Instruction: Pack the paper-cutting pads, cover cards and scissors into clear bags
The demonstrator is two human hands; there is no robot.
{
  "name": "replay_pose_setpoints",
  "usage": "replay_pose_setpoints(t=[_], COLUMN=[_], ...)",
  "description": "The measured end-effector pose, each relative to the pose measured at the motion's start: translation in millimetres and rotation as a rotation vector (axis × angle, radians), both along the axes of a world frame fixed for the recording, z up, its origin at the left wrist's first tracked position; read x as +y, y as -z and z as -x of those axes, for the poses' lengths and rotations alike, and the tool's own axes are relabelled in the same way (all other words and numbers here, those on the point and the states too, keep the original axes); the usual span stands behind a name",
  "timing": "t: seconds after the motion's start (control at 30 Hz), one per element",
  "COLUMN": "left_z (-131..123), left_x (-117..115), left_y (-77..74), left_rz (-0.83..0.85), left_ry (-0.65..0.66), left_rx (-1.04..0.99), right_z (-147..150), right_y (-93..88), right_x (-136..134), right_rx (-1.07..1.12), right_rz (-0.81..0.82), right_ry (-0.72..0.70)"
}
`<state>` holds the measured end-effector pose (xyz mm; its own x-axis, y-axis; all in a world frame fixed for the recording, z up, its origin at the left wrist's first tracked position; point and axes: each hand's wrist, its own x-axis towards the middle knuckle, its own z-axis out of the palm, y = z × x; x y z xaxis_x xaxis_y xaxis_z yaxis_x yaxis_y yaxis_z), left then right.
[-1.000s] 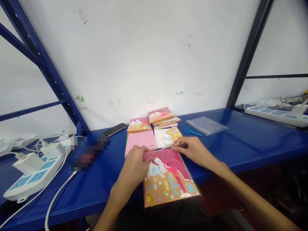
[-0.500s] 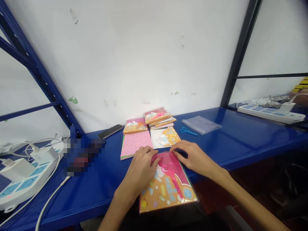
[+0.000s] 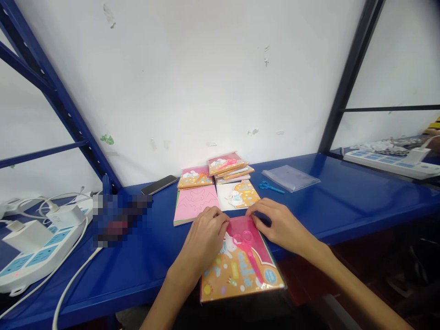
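A glossy orange and pink craft packet (image 3: 242, 268) printed with a bunny and pink scissors lies on the blue shelf, in a clear wrapper. My left hand (image 3: 204, 238) and my right hand (image 3: 278, 224) both grip its top edge, their fingers nearly meeting. Just beyond lie a pink sheet with line drawings (image 3: 195, 206) and a white card with orange bunny cut-outs (image 3: 238, 195). Behind these are a stack of similar packets (image 3: 228, 169) and a single packet (image 3: 195, 178). Small blue scissors (image 3: 271, 186) and a clear plastic sleeve (image 3: 290, 178) lie to the right.
The blue steel shelf (image 3: 343, 206) runs along a white wall, with upright frame posts at both sides. A black phone (image 3: 158, 184) lies left of the packets. White power strips (image 3: 34, 257) (image 3: 392, 165) with chargers and cables sit at both ends, beside a pixelated patch (image 3: 120, 220).
My left hand has slid right along the packet's top edge, closer to my right hand. The view has shifted slightly, and the packet stays under both hands.
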<state>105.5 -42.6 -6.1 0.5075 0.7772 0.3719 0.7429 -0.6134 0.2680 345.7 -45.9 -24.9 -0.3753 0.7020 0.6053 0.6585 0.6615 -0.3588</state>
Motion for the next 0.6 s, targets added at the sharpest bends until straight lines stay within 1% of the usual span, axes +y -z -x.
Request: replay_pose_setpoints(t=[0.13,0.27,0.47,0.6], left_z=[-1.0,-2.7,-4.7,-4.2], left_x=[-0.7,-0.9,-2.4,-3.1], left_y=[-0.6,-0.5,-1.1,-1.8], left_rz=[-0.010,-0.026,-0.033,-0.029], left_ry=[-0.007,-0.014,-0.022,-0.015], left_rx=[0.009,0.010,0.013,-0.015], right_z=[0.3,0.6,0.4,-0.2], right_y=[-0.8,-1.4,1.2,3.0], right_x=[0.8,1.6,3.4,3.6], right_rx=[-0.020,-0.024,0.012,0.019], right_rz=[0.059,0.127,0.046,0.019], right_ry=[0.031,-0.009,-0.058,-0.060])
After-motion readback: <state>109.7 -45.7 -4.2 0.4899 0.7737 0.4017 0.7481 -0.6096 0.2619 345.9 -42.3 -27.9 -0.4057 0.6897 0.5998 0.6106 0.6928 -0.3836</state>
